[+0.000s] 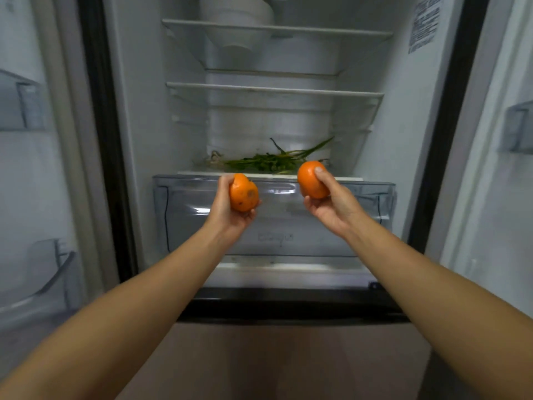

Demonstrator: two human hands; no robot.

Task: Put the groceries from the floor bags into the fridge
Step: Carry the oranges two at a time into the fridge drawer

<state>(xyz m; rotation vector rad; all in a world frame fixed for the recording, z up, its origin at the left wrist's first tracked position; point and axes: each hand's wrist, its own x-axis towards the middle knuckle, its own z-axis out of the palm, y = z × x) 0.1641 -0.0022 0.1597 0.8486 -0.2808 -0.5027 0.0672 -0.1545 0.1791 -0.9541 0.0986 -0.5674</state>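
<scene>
Persimmons, or orange fruits much like them, fill both hands in front of the open fridge (138, 140), one fruit to each, probably so that two go in on a single reach.

Farthest left, the door bins (23, 105) hang on the swung-out door, well apart from either hand. The left hand (230, 209) comes next, cupping the blemished fruit (243, 194) from below and from its left side: the thumb lies up the fruit's near-left flank and the fingers curl under it, their tips just showing at its lower right edge. That underhand cradle looks suited to rolling or setting the fruit down gently rather than dropping it.

Beyond and between the two sets of fingers lies a bunch of green onions (271, 163) on the lowest glass shelf (199, 172), which suggests that shelf is already taking produce. Directly behind the fingers stands the clear crisper drawer (360, 212), closed, its front just past the knuckles.

The right hand (331, 203) grasps the smoother fruit (313, 180) more from the side, its thumb pressed on the upper right face and the fingers wrapped beneath. It is held a little higher than the left one, level with the shelf edge, so I judge it is the first to be set down there.

Above the fingers, two more shelves sit bare at their fronts, with a white bowl (236, 13) on the topmost.
</scene>
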